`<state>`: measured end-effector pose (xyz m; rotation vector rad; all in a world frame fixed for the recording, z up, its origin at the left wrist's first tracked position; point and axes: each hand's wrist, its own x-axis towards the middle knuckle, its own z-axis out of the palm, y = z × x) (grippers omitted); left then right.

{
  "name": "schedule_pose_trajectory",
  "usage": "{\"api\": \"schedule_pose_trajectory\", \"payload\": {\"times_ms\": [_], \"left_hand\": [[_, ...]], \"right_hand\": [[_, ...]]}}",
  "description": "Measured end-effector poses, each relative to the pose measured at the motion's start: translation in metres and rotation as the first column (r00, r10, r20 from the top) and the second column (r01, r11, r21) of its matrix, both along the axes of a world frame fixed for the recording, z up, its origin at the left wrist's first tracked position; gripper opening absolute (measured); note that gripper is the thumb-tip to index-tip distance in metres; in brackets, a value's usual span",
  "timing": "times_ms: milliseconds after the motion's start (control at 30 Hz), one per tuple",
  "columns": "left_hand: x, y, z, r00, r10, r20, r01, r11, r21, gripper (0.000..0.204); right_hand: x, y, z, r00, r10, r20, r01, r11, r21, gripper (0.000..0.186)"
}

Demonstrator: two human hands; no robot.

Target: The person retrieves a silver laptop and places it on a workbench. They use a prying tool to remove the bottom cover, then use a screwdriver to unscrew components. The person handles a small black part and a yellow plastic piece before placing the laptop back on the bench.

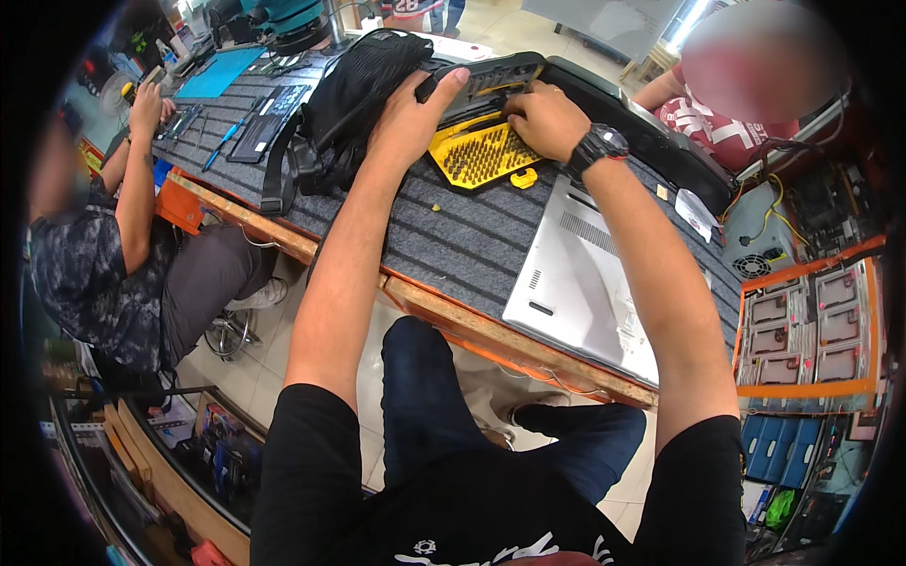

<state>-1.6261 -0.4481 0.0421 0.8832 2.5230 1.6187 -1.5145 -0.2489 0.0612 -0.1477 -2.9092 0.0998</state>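
A yellow screwdriver bit tray [477, 162] with rows of small dark bits lies on the striped grey mat [444, 241]. Behind it stands a dark, opened tool case [505, 71]. My left hand [420, 113] is closed around the left edge of this case, thumb up, next to a black bag [354, 104]. Over the tray's far right corner, my right hand [550, 123] has curled fingers; what they pinch is hidden. A black watch [601, 146] is on that wrist. Just right of the tray sits a small yellow piece [524, 178].
A silver laptop [566, 259], underside up, lies below my right forearm. A long black case [642, 123] runs along the far side. At left, a person [104, 255] works near a laptop battery [266, 123] and a blue mat [219, 74]. Another person [717, 113] sits across the bench.
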Motion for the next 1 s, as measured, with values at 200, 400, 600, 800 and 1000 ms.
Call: {"api": "schedule_pose_trajectory", "payload": {"times_ms": [200, 400, 600, 800, 1000], "left_hand": [[0.000, -0.001, -0.003, 1.000, -0.004, 0.004, 0.004, 1.000, -0.008, 0.111], [0.008, -0.001, 0.002, 1.000, 0.017, 0.021, -0.017, 1.000, -0.020, 0.111], [0.006, -0.001, 0.000, 1.000, -0.004, 0.008, 0.004, 1.000, 0.008, 0.111], [0.010, -0.004, 0.003, 1.000, -0.010, 0.002, 0.010, 1.000, 0.028, 0.115], [0.010, -0.004, 0.004, 0.999, -0.048, 0.011, 0.048, 0.999, 0.018, 0.116]], "right_hand": [[0.006, 0.000, -0.001, 0.958, 0.286, 0.028, -0.286, 0.958, -0.008, 0.037], [0.010, -0.001, -0.007, 0.951, 0.305, -0.047, -0.306, 0.952, -0.008, 0.029], [0.006, 0.008, -0.002, 0.984, 0.027, -0.173, -0.034, 0.999, -0.033, 0.024], [-0.009, 0.015, -0.015, 0.979, -0.201, -0.034, 0.198, 0.977, -0.073, 0.036], [-0.028, 0.018, -0.014, 0.948, -0.293, 0.123, 0.317, 0.859, -0.402, 0.051]]}}
